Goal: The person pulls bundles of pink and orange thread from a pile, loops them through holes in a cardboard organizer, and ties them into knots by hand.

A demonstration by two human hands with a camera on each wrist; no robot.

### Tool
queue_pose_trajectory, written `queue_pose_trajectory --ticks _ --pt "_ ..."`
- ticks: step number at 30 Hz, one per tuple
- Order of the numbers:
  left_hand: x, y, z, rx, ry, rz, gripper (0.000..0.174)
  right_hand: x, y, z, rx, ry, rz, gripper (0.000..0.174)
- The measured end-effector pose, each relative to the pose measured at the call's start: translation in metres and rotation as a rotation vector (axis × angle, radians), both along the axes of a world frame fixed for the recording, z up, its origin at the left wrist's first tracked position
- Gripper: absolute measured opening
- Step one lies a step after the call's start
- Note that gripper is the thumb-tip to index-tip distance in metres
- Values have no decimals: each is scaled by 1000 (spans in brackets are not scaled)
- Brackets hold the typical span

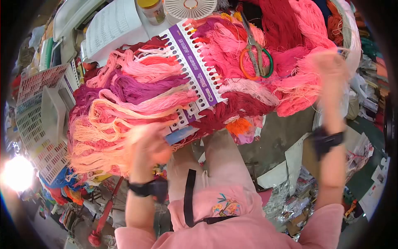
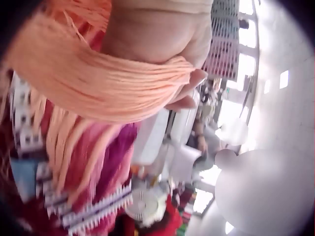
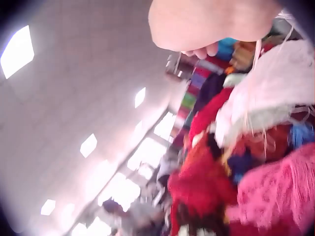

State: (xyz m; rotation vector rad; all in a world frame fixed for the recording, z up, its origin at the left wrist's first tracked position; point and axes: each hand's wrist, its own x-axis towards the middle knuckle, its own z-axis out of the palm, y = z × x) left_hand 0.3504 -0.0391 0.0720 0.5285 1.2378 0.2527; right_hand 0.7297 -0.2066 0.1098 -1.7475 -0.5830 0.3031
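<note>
My left hand (image 1: 147, 145) holds a skein of peach embroidery thread (image 2: 118, 83); the strands run across the palm and under the thumb. Below it lies the long white and purple thread card (image 1: 195, 62), with pink, purple and peach skeins looped through its holes. A blue strip (image 1: 181, 135) sits at the card's near end. Raised at the right is my blurred right hand (image 1: 331, 68), its fingertips (image 3: 200, 52) curled under. Thin pale thread (image 3: 257, 56) trails from this hand over a white bundle (image 3: 270, 83).
Scissors (image 1: 258, 58) with orange and green handles lie on pink skeins. Behind the card stand a yellow-lidded jar (image 1: 153, 11) and a round white ribbed container (image 1: 190, 8). Colour charts (image 1: 31, 120) lie at the left. Crumpled plastic (image 1: 286, 203) covers the floor at the right.
</note>
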Motion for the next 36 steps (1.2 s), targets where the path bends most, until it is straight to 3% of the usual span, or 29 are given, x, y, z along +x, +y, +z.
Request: queue_pose_trajectory --ticks 1,2,3,4,6,8,11,16,18,21,24,28,30,33,35,36 --pt "17 -5 -16 -96 -256 -141 23 -48 24 -20 -149 171 360 16" --pt "40 -12 -25 -98 -201 -204 23 -90 50 -28 -301 -40 403 6" --pt "60 -21 -34 -99 -96 -139 23 -116 61 -53 -259 -84 489 2" --pt "70 -26 -46 -96 -90 -129 23 -139 67 -76 -230 -63 497 3" --pt "79 -33 -69 -19 29 -320 19 -167 69 -114 -185 -151 500 6" --pt "78 -38 -79 3 8 -281 18 -171 67 -126 -246 -380 576 17" --pt "77 -43 -88 4 -102 -200 15 -174 63 -118 -303 -461 682 22" --pt "81 -47 -93 -36 -253 -108 13 -177 60 -119 -321 -543 716 27" --pt "83 -49 -97 -11 -211 -89 9 -175 62 -125 -193 -391 682 22" --pt "86 -46 -99 -49 -84 -123 9 -170 68 -122 -191 -264 658 18" --pt "76 -30 -75 -158 -144 -49 10 -169 67 -120 -207 -221 628 17" --pt "64 -16 -64 -54 -94 -206 11 -174 65 -122 -212 -144 646 17" --pt "62 -22 -69 -73 -53 -191 18 -174 66 -125 -199 -184 690 25" --pt "55 -24 -72 -127 -108 -50 21 -168 64 -122 -141 -256 717 29" --pt "49 -19 -49 -278 -458 -17 26 -167 60 -136 -168 -289 722 28" --pt "52 -20 -44 -280 -454 -22 26 -168 59 -142 -184 -325 738 28"
